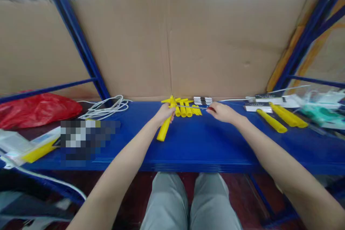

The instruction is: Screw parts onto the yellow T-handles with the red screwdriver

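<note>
My left hand (163, 113) is closed around a yellow tapered plastic tube (163, 133), whose wider end points toward me. My right hand (219, 110) grips what looks like a screwdriver (195, 107) by its mostly hidden reddish handle. Its thin metal shaft runs left to the upper part of the tube; whether the tip is inside or only touching, I cannot tell. Behind and between my hands lie several yellow T-shaped plastic pieces (183, 110) in a row, with small yellow bits (196, 110) at their right.
White bundles with black bands (203, 101) lie at the back. Several yellow tubes (271, 120) and white boxes (258, 107) are on the right. Left are a coiled white cable (113, 107), a red plastic bag (40, 109) and another yellow tube (40, 151). Cardboard (129, 46) walls the blue table's (205, 143) back.
</note>
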### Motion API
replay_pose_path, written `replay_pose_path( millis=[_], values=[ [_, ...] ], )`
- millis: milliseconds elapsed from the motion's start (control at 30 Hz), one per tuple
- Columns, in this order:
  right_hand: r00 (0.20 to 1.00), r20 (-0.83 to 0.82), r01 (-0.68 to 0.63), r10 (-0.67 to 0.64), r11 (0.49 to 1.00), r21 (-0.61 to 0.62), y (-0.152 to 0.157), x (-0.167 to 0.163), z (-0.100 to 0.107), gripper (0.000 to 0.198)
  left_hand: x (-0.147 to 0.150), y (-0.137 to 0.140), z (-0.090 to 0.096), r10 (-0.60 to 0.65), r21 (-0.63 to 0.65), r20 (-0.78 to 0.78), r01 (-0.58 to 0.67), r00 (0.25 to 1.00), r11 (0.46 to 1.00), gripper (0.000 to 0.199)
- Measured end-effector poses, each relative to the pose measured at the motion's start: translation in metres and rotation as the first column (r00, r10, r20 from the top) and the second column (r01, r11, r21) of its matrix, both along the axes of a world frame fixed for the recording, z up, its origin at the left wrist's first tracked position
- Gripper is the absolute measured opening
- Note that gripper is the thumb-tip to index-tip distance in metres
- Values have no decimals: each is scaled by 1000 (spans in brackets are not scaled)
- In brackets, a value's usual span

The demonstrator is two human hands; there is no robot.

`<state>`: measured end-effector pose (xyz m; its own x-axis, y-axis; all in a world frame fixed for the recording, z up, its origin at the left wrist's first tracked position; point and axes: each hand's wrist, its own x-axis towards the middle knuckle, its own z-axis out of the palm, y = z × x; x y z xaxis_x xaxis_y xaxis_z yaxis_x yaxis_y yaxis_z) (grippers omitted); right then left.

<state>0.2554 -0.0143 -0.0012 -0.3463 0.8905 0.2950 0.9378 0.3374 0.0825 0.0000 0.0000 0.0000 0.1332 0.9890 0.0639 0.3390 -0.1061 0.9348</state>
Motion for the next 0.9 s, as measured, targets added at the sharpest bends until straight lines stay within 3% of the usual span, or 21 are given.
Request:
replay_pose_path(
  millis=[133, 300, 500, 667, 900],
  values=[
    [999, 11, 39, -40, 997, 60, -4, 0, 4, 17, 1, -1, 0, 8, -10, 2, -8, 1000, 1000, 19],
    [992, -27, 120, -120, 993, 20, -8, -5, 3, 26, 2, -1, 0, 4, -10, 4, -4, 1000, 1000, 21],
    [997, -46, 50, -55, 993, -111, -4, -2, 2, 28, 2, 0, 0, 8, -1, 3, -8, 1000, 1000, 20],
    [997, -62, 41, -43, 999, -33, -2, 1, -1, 15, 1, 1, -1, 14, 6, -2, -14, 1000, 1000, 19],
    [988, -141, 54, -67, 994, -97, -6, -1, 0, 21, 0, 2, 0, 47, 3, -41, -47, 998, 999, 17]
  ],
)
